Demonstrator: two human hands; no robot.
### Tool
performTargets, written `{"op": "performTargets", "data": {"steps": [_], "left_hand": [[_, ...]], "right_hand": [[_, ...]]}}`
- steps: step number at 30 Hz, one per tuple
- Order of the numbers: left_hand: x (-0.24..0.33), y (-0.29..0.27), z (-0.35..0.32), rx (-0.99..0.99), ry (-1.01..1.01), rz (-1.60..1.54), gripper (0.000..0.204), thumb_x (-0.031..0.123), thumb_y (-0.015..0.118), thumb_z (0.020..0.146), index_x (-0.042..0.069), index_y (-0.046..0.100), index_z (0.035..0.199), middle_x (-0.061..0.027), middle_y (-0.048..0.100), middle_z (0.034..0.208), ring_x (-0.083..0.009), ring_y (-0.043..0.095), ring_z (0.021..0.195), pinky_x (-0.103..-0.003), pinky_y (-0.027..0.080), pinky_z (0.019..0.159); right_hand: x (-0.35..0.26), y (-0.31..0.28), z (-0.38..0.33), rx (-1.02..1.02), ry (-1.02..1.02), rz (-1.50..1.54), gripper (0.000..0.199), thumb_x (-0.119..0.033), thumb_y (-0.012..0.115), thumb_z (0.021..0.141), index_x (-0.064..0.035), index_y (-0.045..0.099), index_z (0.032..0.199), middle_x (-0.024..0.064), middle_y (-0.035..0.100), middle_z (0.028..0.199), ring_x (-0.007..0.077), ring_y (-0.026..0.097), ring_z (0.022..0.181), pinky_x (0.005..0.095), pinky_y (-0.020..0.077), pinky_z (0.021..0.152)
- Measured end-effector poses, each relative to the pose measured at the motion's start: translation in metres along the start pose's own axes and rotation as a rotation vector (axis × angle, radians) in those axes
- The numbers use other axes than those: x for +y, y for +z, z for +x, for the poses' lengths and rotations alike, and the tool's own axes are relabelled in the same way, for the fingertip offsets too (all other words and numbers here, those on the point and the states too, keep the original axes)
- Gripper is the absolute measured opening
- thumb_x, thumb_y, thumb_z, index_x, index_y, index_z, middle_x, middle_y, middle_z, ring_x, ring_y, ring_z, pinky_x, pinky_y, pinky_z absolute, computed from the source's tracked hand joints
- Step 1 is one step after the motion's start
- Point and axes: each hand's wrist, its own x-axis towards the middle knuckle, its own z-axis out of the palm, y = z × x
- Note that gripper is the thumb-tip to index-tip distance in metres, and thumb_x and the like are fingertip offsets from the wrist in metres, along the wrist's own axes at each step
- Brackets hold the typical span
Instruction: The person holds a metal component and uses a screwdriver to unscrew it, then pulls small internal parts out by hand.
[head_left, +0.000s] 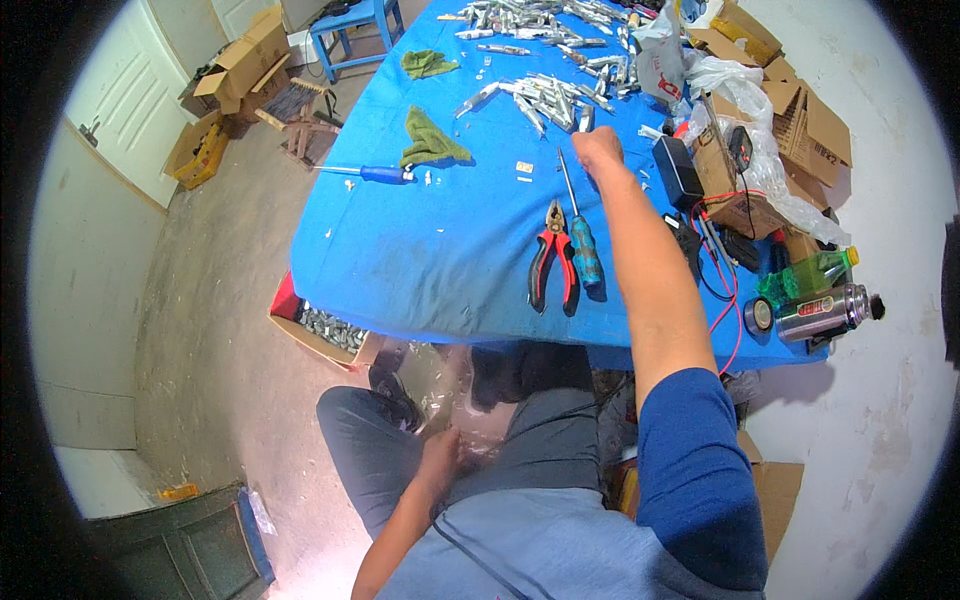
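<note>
My right hand (598,150) reaches far across the blue-covered table (400,270). Its fingers are closed on a small silvery piece (586,119), at the near right edge of a pile of similar slim silvery pieces (548,98). Close to that wrist lies a screwdriver (583,240) with a teal handle, its shaft pointing away from me. Beside it on the left are red-and-black pliers (554,260), their jaws facing away. Down by my lap, my left hand (438,458) rests against my thigh, its fingers mostly hidden.
A blue-handled screwdriver (385,174) and green cloths (432,140) lie on the table's left. A black box (678,172), red cables, a green bottle (808,278) and a steel flask (825,312) line the right. Below the left front corner stands a carton (318,345) of metal pieces.
</note>
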Motion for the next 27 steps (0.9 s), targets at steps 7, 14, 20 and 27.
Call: {"op": "performTargets", "data": {"steps": [7,14,20,27], "left_hand": [[-0.023,-0.022,0.024,-0.023,0.04,0.038,0.024,0.028,0.059,0.094,0.009,0.054,0.08,0.0003,0.048,0.067,-0.0132,0.045,0.056,-0.03,0.034,0.05],[-0.01,0.007,0.014,-0.029,0.066,0.164,0.027,0.034,0.063,0.092,0.011,0.056,0.079,-0.0008,0.049,0.066,-0.0132,0.047,0.056,-0.029,0.035,0.05],[-0.001,0.003,0.007,-0.154,0.164,0.13,0.029,0.035,0.064,0.093,0.013,0.054,0.076,0.0039,0.047,0.064,-0.0082,0.042,0.051,-0.025,0.03,0.047],[0.051,0.037,-0.022,-0.265,0.333,0.125,0.038,0.043,0.054,0.097,0.009,0.057,0.081,0.0006,0.051,0.067,-0.0131,0.049,0.059,-0.026,0.039,0.057]], "right_hand": [[0.028,-0.057,-0.063,-0.551,0.21,0.995,0.01,-0.011,0.064,0.088,-0.0053,0.061,0.081,0.0014,0.058,0.071,0.0082,0.053,0.057,0.0232,0.0404,0.043],[0.055,-0.076,-0.266,-0.695,-0.025,1.154,0.012,-0.017,0.062,0.093,-0.007,0.059,0.089,0.0015,0.058,0.079,0.0077,0.051,0.062,0.022,0.0407,0.049],[0.075,-0.039,-0.377,-0.831,0.021,1.271,0.013,-0.017,0.061,0.096,-0.0045,0.056,0.094,0.0029,0.059,0.082,0.0078,0.052,0.064,0.022,0.0419,0.052],[0.09,0.005,-0.421,-0.896,0.078,1.226,0.014,-0.017,0.06,0.098,-0.0032,0.057,0.097,0.0017,0.059,0.081,0.0076,0.052,0.063,0.0224,0.0426,0.053]]}}
